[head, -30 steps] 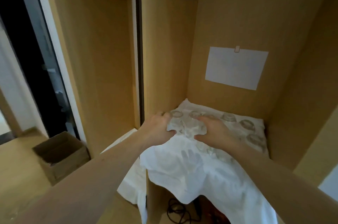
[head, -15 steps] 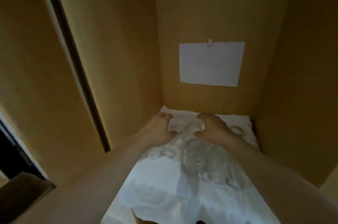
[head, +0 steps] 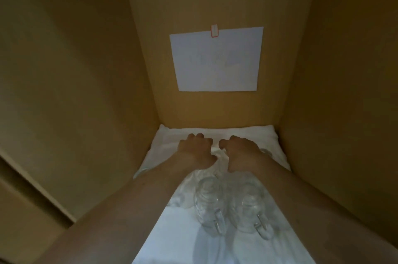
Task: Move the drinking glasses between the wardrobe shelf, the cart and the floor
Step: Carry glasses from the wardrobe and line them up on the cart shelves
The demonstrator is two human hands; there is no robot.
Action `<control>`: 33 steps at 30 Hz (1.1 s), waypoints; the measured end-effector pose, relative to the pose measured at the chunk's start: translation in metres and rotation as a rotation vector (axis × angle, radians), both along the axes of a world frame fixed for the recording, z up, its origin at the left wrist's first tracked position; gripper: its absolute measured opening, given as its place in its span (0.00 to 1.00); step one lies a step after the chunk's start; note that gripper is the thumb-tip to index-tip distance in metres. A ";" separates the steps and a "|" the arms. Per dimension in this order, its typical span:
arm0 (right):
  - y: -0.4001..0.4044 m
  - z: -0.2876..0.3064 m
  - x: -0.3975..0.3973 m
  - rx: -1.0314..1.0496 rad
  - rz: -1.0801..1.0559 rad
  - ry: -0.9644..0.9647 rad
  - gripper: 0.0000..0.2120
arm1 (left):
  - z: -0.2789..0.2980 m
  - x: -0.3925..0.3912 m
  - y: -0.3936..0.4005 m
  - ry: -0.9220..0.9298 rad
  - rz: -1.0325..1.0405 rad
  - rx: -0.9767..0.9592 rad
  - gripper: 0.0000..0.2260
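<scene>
Both my hands reach to the back of the wardrobe shelf, which is covered by a white cloth point(head: 185, 240). My left hand point(head: 195, 149) and my right hand point(head: 242, 151) sit side by side with fingers curled downward, each cupped over a clear drinking glass. The palms hide most of those glasses, and only a glint shows between the hands. Two clear handled glasses point(head: 207, 205) point(head: 247, 209) lie on the cloth between my forearms, handles toward me. Another glass rim point(head: 266, 151) peeks out right of my right wrist, and one point(head: 141, 172) shows under my left forearm.
Wooden wardrobe walls close in on the left point(head: 86, 91) and right point(head: 344, 91). A white paper sheet point(head: 217, 61) is clipped to the back panel above the shelf. The sliding door's edge point(head: 32, 177) runs along the lower left.
I have leaned into the wardrobe. Both hands have moved from the shelf's front-left to its back. The two handled glasses now lie nearer to me than my hands.
</scene>
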State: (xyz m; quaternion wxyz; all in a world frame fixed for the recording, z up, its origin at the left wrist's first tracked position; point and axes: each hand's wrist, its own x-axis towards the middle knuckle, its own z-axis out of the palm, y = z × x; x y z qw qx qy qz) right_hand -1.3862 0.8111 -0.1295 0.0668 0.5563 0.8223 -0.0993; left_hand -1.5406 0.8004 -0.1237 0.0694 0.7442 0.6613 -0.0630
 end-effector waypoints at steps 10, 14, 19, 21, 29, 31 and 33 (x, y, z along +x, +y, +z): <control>0.022 0.003 -0.004 -0.159 -0.061 0.029 0.44 | -0.014 0.019 0.047 -0.046 -0.067 -0.391 0.21; 0.025 0.002 -0.007 -0.155 -0.073 -0.003 0.39 | -0.026 0.020 0.055 -0.074 -0.025 -0.485 0.20; 0.034 0.000 -0.014 -0.176 -0.057 -0.079 0.36 | -0.028 0.023 0.065 -0.094 0.007 -0.548 0.24; 0.037 0.001 -0.015 -0.180 -0.045 -0.103 0.36 | -0.031 0.024 0.067 -0.104 0.015 -0.546 0.26; 0.045 -0.002 -0.017 -0.173 0.005 -0.162 0.26 | -0.031 0.017 0.062 -0.241 0.209 -0.525 0.29; 0.043 0.003 -0.013 -0.178 0.037 -0.144 0.30 | -0.025 0.017 0.055 -0.262 0.233 -0.477 0.29; 0.040 0.012 -0.009 -0.180 0.048 -0.113 0.36 | -0.006 0.017 0.051 -0.275 0.226 -0.400 0.29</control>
